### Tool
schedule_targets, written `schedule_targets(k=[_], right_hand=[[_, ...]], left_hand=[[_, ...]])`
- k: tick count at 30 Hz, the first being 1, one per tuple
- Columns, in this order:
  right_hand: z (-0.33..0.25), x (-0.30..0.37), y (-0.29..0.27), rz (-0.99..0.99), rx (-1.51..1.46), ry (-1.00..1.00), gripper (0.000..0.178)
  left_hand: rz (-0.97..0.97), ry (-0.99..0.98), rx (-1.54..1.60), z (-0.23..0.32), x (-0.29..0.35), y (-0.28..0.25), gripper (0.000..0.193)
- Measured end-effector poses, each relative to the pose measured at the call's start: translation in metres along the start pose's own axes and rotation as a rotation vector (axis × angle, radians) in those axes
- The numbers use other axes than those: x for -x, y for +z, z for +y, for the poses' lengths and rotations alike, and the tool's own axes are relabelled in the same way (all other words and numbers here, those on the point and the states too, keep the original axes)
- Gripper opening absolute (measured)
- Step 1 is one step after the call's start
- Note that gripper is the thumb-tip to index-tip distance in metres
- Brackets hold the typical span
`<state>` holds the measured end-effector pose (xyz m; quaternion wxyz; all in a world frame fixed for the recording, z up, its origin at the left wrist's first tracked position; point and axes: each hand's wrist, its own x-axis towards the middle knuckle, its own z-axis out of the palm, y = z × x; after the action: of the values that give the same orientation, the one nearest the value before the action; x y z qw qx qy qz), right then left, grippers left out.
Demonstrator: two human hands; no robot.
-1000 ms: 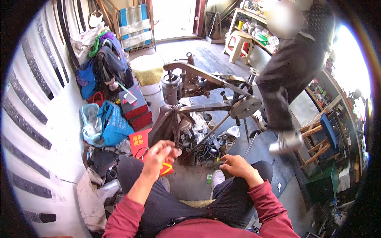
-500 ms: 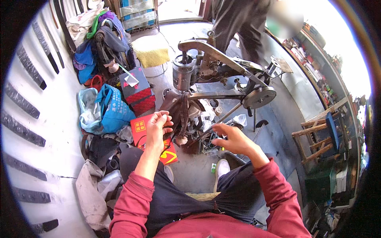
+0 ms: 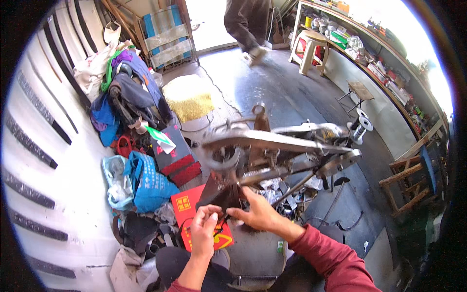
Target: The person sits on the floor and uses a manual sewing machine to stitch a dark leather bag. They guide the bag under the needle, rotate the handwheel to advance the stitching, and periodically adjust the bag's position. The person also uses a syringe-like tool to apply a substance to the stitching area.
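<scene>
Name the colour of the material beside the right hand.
Dark brown material, best in head view.

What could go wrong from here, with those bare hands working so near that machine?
The right hand is close below the bare grey metal machine, so it might knock against hard metal. The limp dark brown hanging material is right beside that hand and could snag if tugged. The red package with yellow markings shows just behind the left hand in this view, so it might get bumped.
</scene>
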<state>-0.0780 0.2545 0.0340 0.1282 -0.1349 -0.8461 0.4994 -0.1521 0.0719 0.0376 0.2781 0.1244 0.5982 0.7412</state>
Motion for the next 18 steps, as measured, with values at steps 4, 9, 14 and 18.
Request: schedule_targets(k=[4, 9, 14, 18], right_hand=[[0.000, 0.001, -0.002, -0.030, -0.171, 0.079, 0.067], [-0.007, -0.003, -0.005, -0.029, -0.225, 0.176, 0.054], [-0.002, 0.001, 0.007, -0.068, -0.338, 0.227, 0.049], [0.002, 0.003, 0.017, 0.010, -0.377, 0.190, 0.042]], left_hand=[[0.018, -0.041, -0.060, 0.003, -0.012, 0.007, 0.014], [0.052, -0.013, -0.061, 0.006, -0.009, 0.005, 0.015], [0.075, 0.043, -0.084, -0.002, 0.011, -0.003, 0.016], [0.062, 0.033, -0.193, -0.009, 0.019, -0.002, 0.018]])
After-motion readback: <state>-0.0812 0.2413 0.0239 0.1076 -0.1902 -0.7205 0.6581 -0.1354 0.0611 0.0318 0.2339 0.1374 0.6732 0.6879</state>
